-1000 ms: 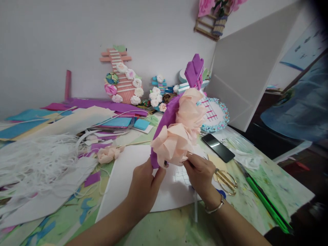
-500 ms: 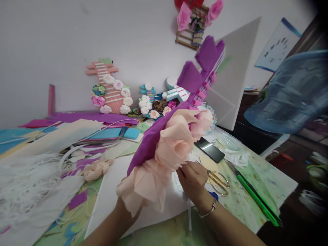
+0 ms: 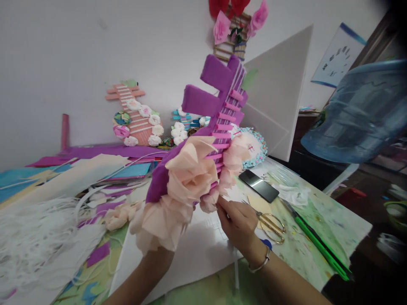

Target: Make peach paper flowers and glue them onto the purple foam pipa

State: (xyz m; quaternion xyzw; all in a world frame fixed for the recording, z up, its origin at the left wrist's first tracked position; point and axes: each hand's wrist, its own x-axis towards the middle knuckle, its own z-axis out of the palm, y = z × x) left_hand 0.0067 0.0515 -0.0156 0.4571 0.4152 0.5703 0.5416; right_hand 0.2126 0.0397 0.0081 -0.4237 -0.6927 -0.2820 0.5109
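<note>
A purple paper-covered craft (image 3: pixel 203 99) with pegs, pink rods and white cords is held up at a tilt over the table. Large peach paper flowers (image 3: pixel 190 173) cover its lower part. My left hand (image 3: pixel 160 254) holds it up from below and behind; the flowers hide its fingers. At the lower right edge, my right hand (image 3: pixel 238 222) has its thumb and fingers closed on the petals of a small peach paper flower (image 3: pixel 210 201). Beneath is a white board (image 3: pixel 193 267) with faint printed lines.
Gold-handled scissors (image 3: pixel 271 226), a phone (image 3: pixel 259 185) and a green cutter (image 3: pixel 321 245) lie to the right. White shredded strips (image 3: pixel 34 237) and a loose peach flower (image 3: pixel 119 215) are at left. A large water bottle (image 3: pixel 352 114) stands at far right; finished crafts (image 3: pixel 136 114) lean against the wall.
The craft has turned to face me more and its top has swung left, showing the pink rods and the small flower. My right hand stays near the same place.
</note>
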